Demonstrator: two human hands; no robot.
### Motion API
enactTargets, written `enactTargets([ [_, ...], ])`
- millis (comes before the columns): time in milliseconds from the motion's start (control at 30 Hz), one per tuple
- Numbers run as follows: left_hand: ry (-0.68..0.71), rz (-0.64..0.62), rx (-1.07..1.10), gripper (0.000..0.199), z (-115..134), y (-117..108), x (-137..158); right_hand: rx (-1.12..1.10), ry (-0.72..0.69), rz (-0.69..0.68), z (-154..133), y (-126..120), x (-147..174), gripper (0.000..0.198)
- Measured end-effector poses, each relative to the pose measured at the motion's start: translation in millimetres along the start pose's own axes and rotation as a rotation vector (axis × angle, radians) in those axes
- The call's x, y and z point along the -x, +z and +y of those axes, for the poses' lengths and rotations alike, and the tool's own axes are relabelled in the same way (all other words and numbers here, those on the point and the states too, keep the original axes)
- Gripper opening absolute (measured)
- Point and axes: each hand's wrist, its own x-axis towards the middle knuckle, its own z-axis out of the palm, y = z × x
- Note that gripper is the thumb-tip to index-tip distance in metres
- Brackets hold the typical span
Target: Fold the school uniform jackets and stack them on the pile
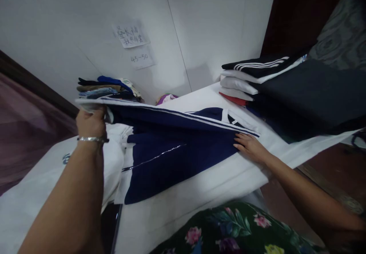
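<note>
A navy zip jacket [171,162] with white stripes, white trim and a silvery zip lies spread on the white-covered table. My left hand [91,120], with a silver bracelet at the wrist, is closed around the white cuff of one sleeve [160,115]. That sleeve is raised and stretched across the jacket's body. At the sleeve's other end, by the shoulder, my right hand [250,147] rests on the fabric with its fingers stretched out. A white collar [225,115] with a small label shows behind the sleeve.
Folded clothes [238,82] are stacked at the back right, beside a dark grey cloth pile [320,98]. Another folded stack [105,86] stands at the back left. White fabric [111,158] lies at left. Handwritten papers [131,35] hang on the wall.
</note>
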Motion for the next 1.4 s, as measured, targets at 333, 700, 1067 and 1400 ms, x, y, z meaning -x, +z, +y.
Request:
enactTargets([
  [333, -0.167, -0.588, 0.098, 0.023, -70, -66, 101, -0.217, 0.112, 0.056, 17, 0, 8, 0.046],
  [700, 0.066, -0.784, -0.039, 0.017, -128, -72, 171, -0.467, 0.272, 0.159, 15, -3, 14, 0.034],
  [1067, -0.021, -0.750, -0.095, 0.020, -141, -66, 181, -0.507, 0.395, 0.202, 18, 0, 19, 0.036],
  [1400, 0.025, -1.012, -0.299, 0.048, -132, -74, 178, -0.558, 0.379, 0.235, 18, -2, 23, 0.034],
])
